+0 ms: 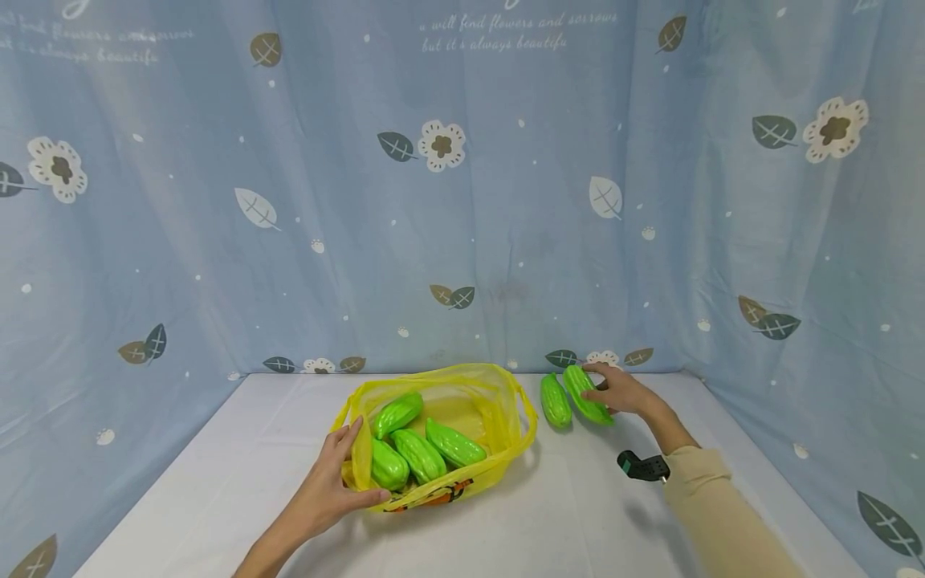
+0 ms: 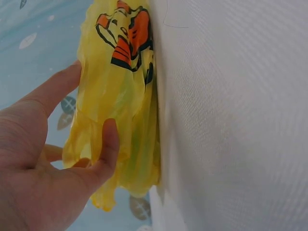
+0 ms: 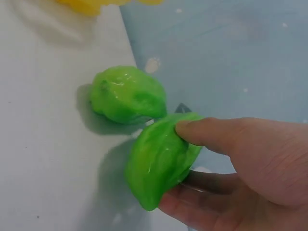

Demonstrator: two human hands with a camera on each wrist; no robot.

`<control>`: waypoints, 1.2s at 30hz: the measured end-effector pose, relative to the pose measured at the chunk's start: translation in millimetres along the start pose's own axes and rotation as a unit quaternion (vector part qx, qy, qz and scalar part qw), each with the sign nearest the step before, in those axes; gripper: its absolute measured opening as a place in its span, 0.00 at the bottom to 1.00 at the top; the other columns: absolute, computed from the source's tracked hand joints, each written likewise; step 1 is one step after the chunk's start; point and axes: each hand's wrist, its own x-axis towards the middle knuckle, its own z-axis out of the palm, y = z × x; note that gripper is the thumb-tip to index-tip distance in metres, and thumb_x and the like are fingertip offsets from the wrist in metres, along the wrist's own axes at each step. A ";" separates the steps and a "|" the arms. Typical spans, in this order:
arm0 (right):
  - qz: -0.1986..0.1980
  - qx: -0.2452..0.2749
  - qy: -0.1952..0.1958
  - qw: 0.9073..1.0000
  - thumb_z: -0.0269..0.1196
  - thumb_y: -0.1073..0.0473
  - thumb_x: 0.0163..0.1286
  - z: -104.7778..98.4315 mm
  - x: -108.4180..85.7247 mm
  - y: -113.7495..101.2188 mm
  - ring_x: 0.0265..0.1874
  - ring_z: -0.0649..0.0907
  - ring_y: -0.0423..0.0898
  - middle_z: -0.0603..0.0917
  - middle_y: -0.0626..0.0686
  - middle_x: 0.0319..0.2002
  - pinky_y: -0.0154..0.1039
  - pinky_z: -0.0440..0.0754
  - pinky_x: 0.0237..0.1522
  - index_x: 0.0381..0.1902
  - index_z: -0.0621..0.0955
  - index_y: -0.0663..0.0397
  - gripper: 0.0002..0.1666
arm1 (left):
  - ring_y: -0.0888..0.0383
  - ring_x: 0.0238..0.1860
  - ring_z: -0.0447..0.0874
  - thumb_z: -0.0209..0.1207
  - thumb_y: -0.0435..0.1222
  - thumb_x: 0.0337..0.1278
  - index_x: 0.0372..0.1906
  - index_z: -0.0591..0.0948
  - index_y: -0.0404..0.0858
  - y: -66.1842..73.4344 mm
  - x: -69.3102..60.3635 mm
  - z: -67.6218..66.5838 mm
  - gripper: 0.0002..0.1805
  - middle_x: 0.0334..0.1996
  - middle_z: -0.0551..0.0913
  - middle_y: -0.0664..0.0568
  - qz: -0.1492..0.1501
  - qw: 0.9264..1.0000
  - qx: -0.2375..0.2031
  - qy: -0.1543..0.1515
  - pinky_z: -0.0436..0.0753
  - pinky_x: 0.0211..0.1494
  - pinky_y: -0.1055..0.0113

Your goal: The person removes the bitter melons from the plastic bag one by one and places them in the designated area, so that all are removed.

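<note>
A yellow plastic bag point(image 1: 499, 474) with an orange-and-black print stands with its mouth open on the white table. Several shiny green ridged gourds point(image 1: 419, 455) lie inside it. My left hand point(image 1: 334, 482) holds the bag's left end, thumb on the front and fingers along the side; in the left wrist view the bent thumb point(image 2: 109, 144) presses the plastic. To the right of the bag, my right hand point(image 1: 623, 391) grips another green gourd point(image 3: 161, 156) between thumb and fingers, its shadow falling beside it. A second loose gourd point(image 3: 127, 95) lies close by on the table.
A blue curtain point(image 1: 506, 241) with leaf and flower prints hangs behind the table point(image 1: 564, 514) and along both sides. A black device point(image 1: 643, 466) is on the right wrist, below the beige sleeve point(image 1: 715, 498).
</note>
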 end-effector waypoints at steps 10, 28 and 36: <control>0.045 -0.011 0.016 0.999 0.61 0.54 0.71 10.2 6.1 5.3 0.52 0.81 0.64 0.61 0.76 0.69 0.48 0.86 0.39 0.73 0.60 0.66 0.40 | 0.30 0.71 0.59 0.75 0.52 0.41 0.79 0.49 0.40 0.6 -0.4 -0.7 0.63 0.73 0.50 0.32 -0.002 1.000 0.001 -0.002 0.65 0.66 0.32; 0.072 -0.037 0.037 0.996 0.59 0.50 0.71 19.6 11.7 7.6 0.43 0.84 0.57 0.70 0.75 0.64 0.46 0.85 0.36 0.71 0.64 0.66 0.38 | 0.31 0.70 0.61 0.75 0.52 0.40 0.79 0.49 0.40 -0.1 -0.7 -0.1 0.64 0.72 0.53 0.34 0.008 1.000 0.004 0.008 0.66 0.66 0.33; 0.078 -0.024 0.033 0.996 0.59 0.50 0.72 18.5 10.1 7.4 0.30 0.84 0.48 0.73 0.75 0.60 0.44 0.84 0.32 0.72 0.63 0.65 0.38 | 0.33 0.70 0.62 0.76 0.51 0.40 0.79 0.50 0.39 -0.1 -0.4 -0.2 0.64 0.71 0.55 0.34 0.007 1.000 0.004 0.012 0.66 0.66 0.34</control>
